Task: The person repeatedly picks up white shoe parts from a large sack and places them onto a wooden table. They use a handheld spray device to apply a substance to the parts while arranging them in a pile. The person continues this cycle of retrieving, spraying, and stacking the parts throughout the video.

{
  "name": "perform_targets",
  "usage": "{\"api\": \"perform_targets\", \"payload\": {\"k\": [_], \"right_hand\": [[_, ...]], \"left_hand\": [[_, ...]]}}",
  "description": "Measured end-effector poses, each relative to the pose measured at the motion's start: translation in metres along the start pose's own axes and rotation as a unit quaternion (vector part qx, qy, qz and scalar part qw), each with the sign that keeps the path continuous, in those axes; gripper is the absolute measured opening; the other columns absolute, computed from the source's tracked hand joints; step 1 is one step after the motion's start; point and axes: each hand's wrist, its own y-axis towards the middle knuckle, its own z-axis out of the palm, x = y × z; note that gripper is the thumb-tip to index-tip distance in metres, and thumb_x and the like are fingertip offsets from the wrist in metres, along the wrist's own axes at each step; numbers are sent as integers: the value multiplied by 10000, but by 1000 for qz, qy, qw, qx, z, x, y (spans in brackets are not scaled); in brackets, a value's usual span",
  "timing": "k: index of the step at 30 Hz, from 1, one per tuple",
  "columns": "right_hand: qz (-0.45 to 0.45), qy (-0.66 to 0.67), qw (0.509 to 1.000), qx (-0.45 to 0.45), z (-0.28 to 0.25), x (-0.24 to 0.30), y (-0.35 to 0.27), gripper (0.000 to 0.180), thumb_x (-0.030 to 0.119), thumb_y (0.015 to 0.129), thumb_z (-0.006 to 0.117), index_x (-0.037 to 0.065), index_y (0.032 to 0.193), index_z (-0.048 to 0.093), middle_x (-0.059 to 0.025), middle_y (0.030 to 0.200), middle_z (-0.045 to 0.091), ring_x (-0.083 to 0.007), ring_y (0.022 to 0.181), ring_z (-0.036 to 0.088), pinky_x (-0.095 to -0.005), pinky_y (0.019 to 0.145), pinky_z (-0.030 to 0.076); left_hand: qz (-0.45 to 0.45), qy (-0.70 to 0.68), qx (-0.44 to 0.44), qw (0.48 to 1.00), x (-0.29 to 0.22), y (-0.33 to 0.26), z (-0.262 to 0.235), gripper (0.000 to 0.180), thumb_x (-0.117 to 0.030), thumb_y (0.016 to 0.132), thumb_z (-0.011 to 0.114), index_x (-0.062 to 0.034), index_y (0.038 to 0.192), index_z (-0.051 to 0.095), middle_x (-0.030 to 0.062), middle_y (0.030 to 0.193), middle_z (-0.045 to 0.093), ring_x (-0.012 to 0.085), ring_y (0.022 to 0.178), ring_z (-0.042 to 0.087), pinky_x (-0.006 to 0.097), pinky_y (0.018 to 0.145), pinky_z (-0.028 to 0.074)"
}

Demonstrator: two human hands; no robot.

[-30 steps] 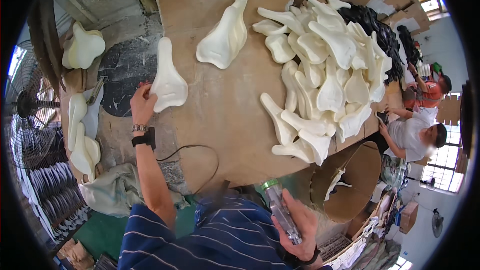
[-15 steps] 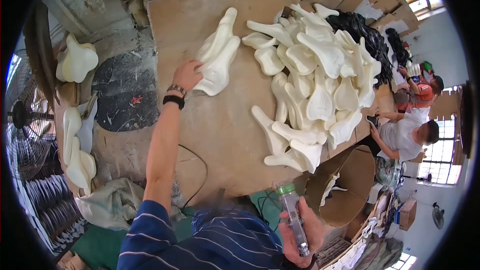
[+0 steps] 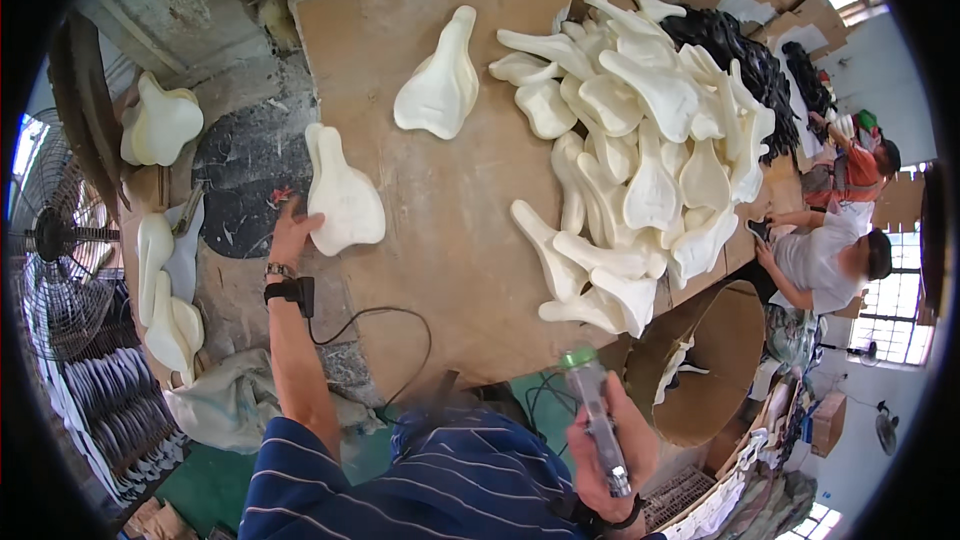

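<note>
My left hand point(image 3: 292, 232) is at the lower left edge of a white foam bicycle saddle pad point(image 3: 345, 202), thumb against the pad and fingers apart. A small red scrap point(image 3: 281, 197) lies just beyond its fingertips on a dark patch point(image 3: 235, 165). Farther up the cardboard-covered table point(image 3: 450, 270) lies another saddle pad point(image 3: 440, 85), narrow end away from me. Low at the right, my right hand point(image 3: 620, 440) is closed around a clear tube-shaped tool point(image 3: 604, 432) with a green cap and a metallic end; its exact kind I cannot make out.
A big heap of saddle pads point(image 3: 650, 190) covers the table's right side, with black material point(image 3: 735, 65) behind it. More pads point(image 3: 160, 120) sit along the left edge. A cardboard drum point(image 3: 700, 370) stands at the right. A fan point(image 3: 55, 230) is far left; two people work beyond the heap.
Two pads lay together under my left hand; now one has come left and nearer, the other stays farther up the table. My left hand moved left and down. The right hand keeps its tool.
</note>
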Motion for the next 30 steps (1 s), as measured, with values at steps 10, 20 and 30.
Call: {"api": "perform_targets", "payload": {"k": [10,20,30], "right_hand": [[25,47,998,20,2,-4,1,555,84,906,713,-84,1404,535,-108,928,715,-163,831,669,-296,771,541],[-1,16,995,94,1,-10,16,558,6,833,748,-63,1360,578,-157,935,708,-264,792,703,-335,722,540],[-20,1,1000,8,-6,-23,14,573,75,827,777,-74,1347,586,-139,891,706,-228,745,666,-337,710,534]], "left_hand": [[330,211,78,917,-117,109,115,714,-263,731,735,-19,1379,564,215,1407,555,342,1301,540,398,1109,419],[255,220,13,942,-131,38,152,682,-355,781,676,-60,1385,557,251,1293,612,422,1191,587,458,1021,468],[163,222,-126,953,-65,-36,36,649,-261,759,658,15,1340,570,222,1252,601,364,1160,584,414,1021,447]]}}
